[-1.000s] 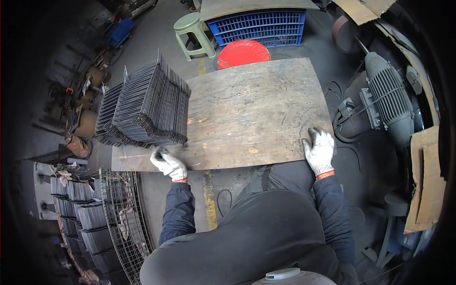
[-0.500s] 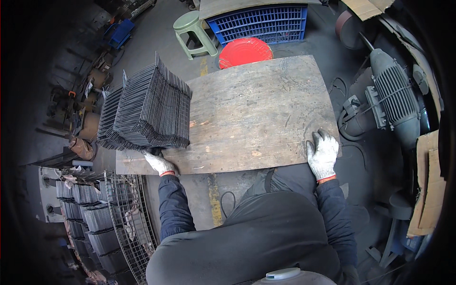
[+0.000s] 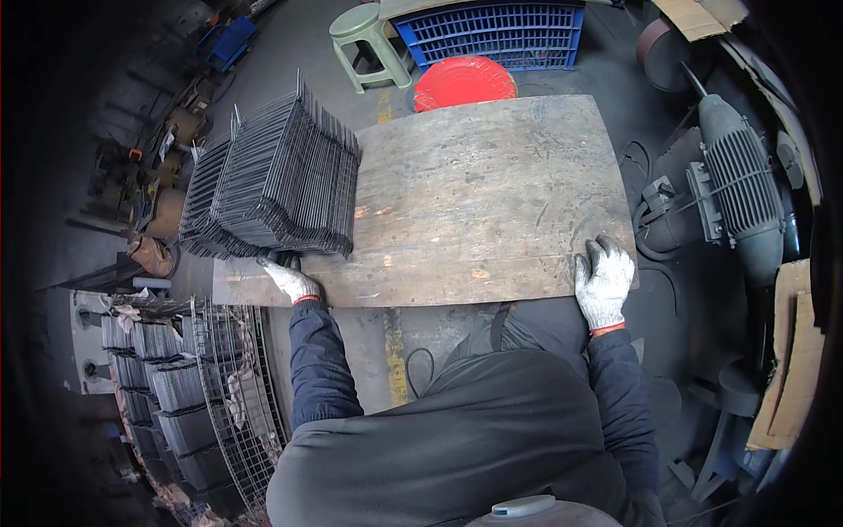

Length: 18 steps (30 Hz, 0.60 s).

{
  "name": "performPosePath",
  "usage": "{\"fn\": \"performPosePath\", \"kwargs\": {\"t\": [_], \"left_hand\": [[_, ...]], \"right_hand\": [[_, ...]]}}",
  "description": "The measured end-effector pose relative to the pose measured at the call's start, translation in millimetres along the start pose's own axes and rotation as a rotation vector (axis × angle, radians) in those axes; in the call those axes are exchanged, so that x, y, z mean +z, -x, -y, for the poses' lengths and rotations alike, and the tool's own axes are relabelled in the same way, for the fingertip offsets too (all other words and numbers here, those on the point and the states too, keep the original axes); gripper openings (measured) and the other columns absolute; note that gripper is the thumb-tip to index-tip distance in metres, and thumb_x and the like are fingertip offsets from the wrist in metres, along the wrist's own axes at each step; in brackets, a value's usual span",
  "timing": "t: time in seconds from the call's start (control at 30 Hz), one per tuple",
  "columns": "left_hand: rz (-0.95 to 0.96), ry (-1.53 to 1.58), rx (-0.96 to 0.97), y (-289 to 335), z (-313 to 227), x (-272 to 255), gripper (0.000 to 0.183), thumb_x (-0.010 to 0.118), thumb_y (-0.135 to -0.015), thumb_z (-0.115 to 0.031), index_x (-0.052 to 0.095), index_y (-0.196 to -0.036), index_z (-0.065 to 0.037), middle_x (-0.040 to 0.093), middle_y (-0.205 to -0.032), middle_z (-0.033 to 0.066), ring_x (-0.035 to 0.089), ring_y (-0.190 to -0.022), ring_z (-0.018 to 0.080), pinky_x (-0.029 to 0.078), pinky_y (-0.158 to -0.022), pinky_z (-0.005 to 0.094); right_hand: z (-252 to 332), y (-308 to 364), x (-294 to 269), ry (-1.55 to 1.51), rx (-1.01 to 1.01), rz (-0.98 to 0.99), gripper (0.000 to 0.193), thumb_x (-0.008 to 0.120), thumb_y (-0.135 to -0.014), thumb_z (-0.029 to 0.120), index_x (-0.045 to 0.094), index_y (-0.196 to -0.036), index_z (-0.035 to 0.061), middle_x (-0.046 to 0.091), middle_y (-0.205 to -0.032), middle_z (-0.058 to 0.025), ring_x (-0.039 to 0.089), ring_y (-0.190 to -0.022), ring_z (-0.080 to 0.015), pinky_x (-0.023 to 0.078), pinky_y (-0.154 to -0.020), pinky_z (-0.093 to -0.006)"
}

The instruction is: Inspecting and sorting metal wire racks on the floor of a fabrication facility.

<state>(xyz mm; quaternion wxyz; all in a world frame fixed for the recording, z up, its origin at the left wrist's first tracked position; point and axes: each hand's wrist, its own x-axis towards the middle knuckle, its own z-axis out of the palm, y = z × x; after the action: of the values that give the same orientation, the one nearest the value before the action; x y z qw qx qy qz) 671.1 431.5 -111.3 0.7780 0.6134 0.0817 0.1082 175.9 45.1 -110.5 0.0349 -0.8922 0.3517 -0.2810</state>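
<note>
Wire frames (image 3: 281,184): already stand stacked on left end of desk (image 3: 492,193), not lifted off it, with left grip (image 3: 291,277) at lower near edge, impossible to tell how closed, and right grip (image 3: 605,278) loosely spread, holding nothing visible.

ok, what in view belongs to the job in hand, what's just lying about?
In use:
wire-frame stack, left hand at its near lower edge
wooden board beneath, right hand on it

Apparently just about:
green stool
red round-topped object
blue crate
grey motor
</note>
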Motion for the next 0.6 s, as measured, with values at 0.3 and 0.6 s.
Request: {"fn": "performPosePath", "kwargs": {"t": [0.3,0.6], "left_hand": [[-0.151,0.037,0.123,33.2,4.3,15.3,0.056,0.054,-0.113,-0.049,0.057,-0.141,-0.001,0.065,-0.130,0.0149,0.067,-0.107,0.0276,0.056,-0.098,0.0437],[-0.089,-0.408,0.256,-28.6,14.6,-17.8,0.041,0.065,-0.091,-0.003,0.066,-0.131,0.003,0.073,-0.122,0.0131,0.069,-0.107,0.0275,0.054,-0.103,0.0392]], "right_hand": [[0.4,3.0,0.3,0.003,0.008,-0.014,0.035,0.079,-0.093,0.021,0.071,-0.124,0.0083,0.069,-0.132,-0.0144,0.063,-0.121,-0.0374,0.046,-0.106,-0.0505],[-2.8,4.9,1.3,-0.012,-0.017,-0.029,0.035,0.078,-0.093,0.024,0.071,-0.124,0.0079,0.068,-0.132,-0.0148,0.062,-0.119,-0.0377,0.045,-0.104,-0.0513]]}}
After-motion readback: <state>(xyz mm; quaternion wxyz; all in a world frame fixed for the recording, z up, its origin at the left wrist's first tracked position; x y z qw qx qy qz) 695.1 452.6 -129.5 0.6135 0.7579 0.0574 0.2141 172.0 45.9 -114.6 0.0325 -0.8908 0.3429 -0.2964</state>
